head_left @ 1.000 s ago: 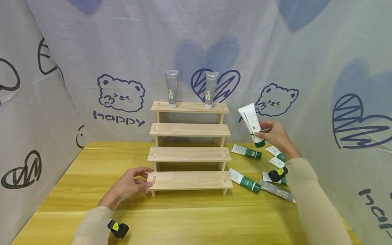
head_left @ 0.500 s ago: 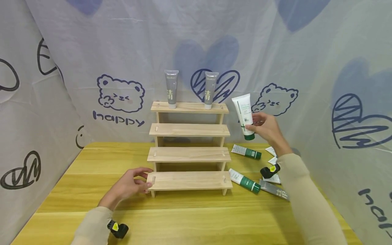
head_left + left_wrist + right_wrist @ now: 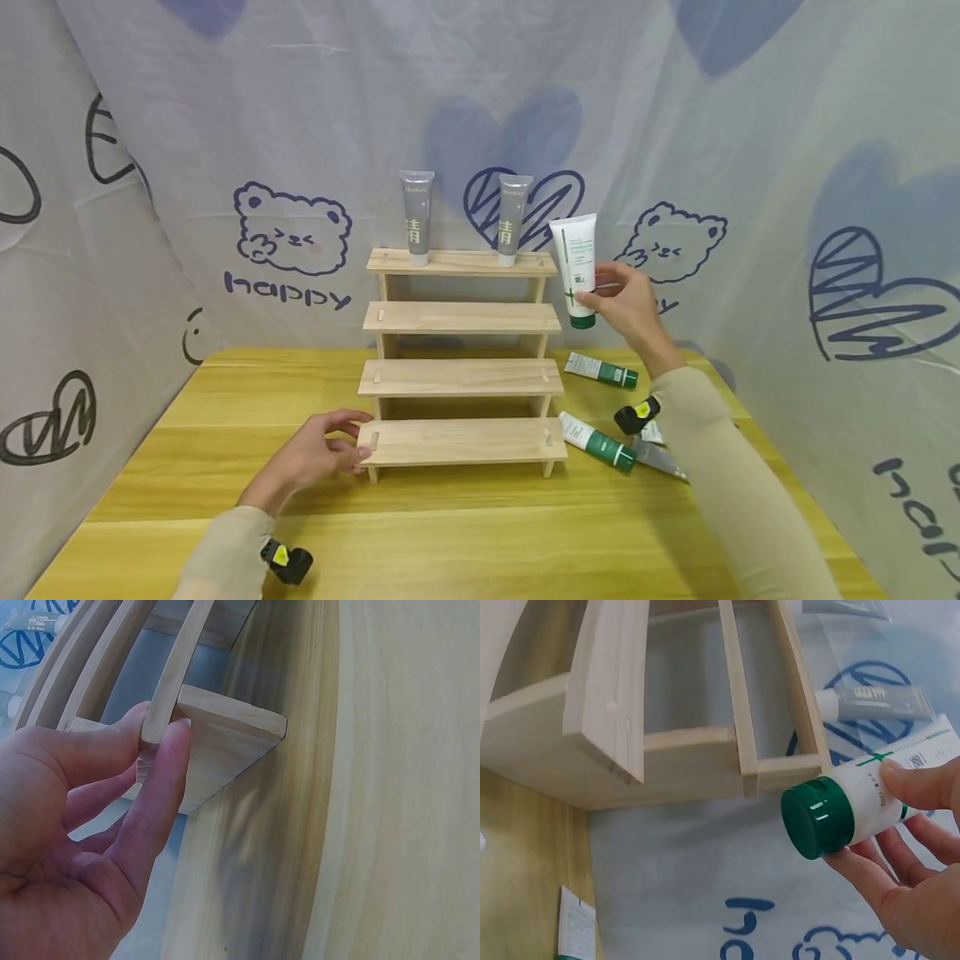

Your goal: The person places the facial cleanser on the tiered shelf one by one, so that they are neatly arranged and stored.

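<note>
A stepped wooden shelf [image 3: 461, 378] with several tiers stands on the table. My left hand [image 3: 318, 454] pinches the left end of its lowest tier between thumb and fingers, as the left wrist view shows up close. My right hand [image 3: 626, 300] holds a white tube [image 3: 576, 262] with a green cap, cap down and slightly tilted, just right of the upper tiers. In the right wrist view the green cap [image 3: 817, 817] is apart from the shelf's end. Two grey tubes stand upright on the top tier, one on the left [image 3: 417, 218] and one on the right [image 3: 513, 220].
Right of the shelf lie a white-and-green tube [image 3: 602, 370], another such tube [image 3: 597, 442] touching or nearly touching the lowest tier, and a grey tube [image 3: 658, 458]. My right forearm partly hides the tubes there. A patterned curtain [image 3: 300, 100] hangs close behind the shelf.
My right hand has carried the white tube left and up toward the shelf's upper right end, and the tube has become more upright. The left hand keeps its place on the lowest tier.
</note>
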`<state>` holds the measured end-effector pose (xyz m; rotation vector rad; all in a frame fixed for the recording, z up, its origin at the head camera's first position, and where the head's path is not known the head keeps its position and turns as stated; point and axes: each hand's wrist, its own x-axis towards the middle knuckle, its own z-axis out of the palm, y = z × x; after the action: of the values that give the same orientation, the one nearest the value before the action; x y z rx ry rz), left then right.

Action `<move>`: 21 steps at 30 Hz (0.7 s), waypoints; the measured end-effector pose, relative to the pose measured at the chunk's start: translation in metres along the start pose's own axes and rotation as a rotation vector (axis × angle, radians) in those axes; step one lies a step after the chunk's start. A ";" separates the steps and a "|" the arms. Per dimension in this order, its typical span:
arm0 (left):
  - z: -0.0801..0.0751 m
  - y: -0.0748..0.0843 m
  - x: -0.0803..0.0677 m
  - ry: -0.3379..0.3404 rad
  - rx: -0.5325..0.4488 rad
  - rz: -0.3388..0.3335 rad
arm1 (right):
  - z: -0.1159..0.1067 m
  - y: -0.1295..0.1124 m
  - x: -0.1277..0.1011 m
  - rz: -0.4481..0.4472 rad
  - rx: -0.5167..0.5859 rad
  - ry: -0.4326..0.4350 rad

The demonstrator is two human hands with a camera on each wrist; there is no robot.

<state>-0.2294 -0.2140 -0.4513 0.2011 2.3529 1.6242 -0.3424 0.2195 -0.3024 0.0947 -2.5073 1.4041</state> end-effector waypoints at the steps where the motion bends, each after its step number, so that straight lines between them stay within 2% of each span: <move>1: 0.000 0.000 0.000 0.001 -0.002 0.000 | 0.002 -0.001 0.000 -0.012 0.005 0.003; 9: -0.001 0.001 0.001 -0.021 -0.022 0.025 | 0.020 -0.015 0.001 -0.067 0.043 0.017; 17: 0.001 0.002 0.000 0.010 -0.011 -0.011 | 0.040 -0.030 0.002 -0.097 0.066 0.023; 21: 0.001 0.002 0.000 -0.002 -0.011 0.004 | 0.049 -0.036 0.002 -0.112 0.090 0.019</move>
<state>-0.2291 -0.2125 -0.4498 0.2050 2.3436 1.6374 -0.3472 0.1592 -0.2968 0.2342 -2.3832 1.4651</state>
